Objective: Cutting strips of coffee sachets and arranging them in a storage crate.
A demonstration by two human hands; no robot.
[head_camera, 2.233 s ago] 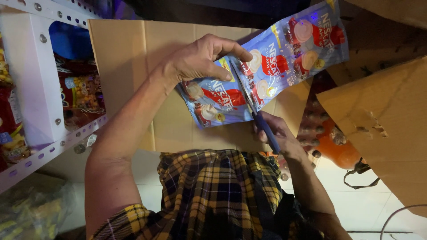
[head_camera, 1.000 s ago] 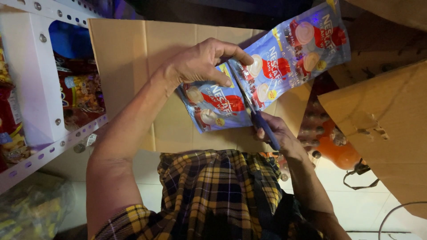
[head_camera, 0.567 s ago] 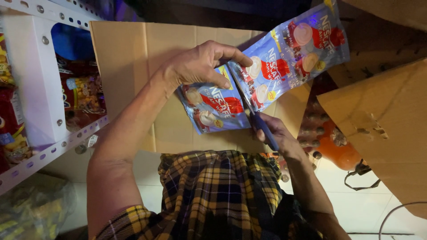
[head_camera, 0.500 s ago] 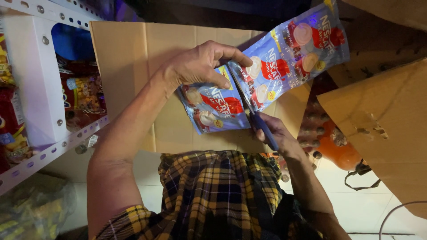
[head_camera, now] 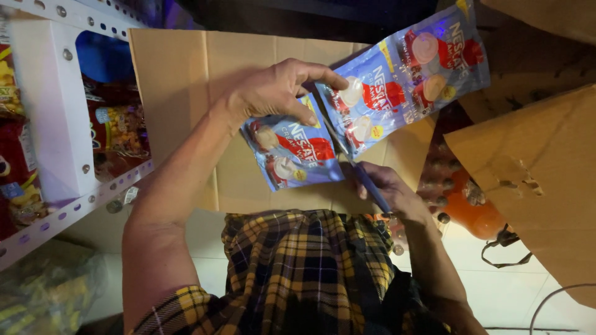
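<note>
Here the left hand (head_camera: 273, 93) pinches the sachet strip (head_camera: 366, 105) taut, so the cutter (head_camera: 366, 180) gripped in the right hand (head_camera: 388, 189) meets the seam

White shelf (head_camera: 74, 208) with snack packets (head_camera: 121, 127)

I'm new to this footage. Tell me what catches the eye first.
A strip of blue sachets hangs at centre, pinched by the left hand. Below it, the right hand holds a blue-handled cutter against the strip. A cardboard box stands behind, with a stocked white shelf at left.
</note>
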